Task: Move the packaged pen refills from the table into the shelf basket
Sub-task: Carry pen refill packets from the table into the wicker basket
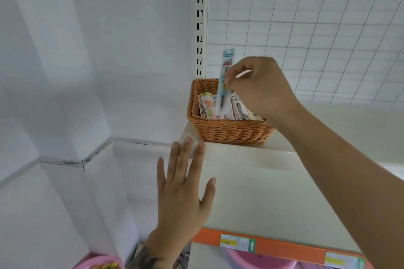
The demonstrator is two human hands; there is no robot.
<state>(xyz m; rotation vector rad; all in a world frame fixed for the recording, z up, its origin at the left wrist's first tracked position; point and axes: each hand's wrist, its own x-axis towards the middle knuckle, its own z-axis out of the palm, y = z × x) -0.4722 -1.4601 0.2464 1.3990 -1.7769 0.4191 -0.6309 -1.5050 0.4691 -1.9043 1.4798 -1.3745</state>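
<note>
Where white shelf (251,192) meets wall, wicker basket (229,131), seemingly near its corner.

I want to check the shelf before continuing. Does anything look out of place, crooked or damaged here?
Nothing stands out. The wicker basket sits flat on the shelf, with packets lying inside it. The right hand pinches one pen refill pack upright over the basket, and the left hand rests open against the shelf.

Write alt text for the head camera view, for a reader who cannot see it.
A right hand pinches a packaged pen refill upright over a wicker basket already holding several packages, on a white shelf before a wire grid panel. The left hand rests flat, fingers spread, on the shelf near the basket.
</note>
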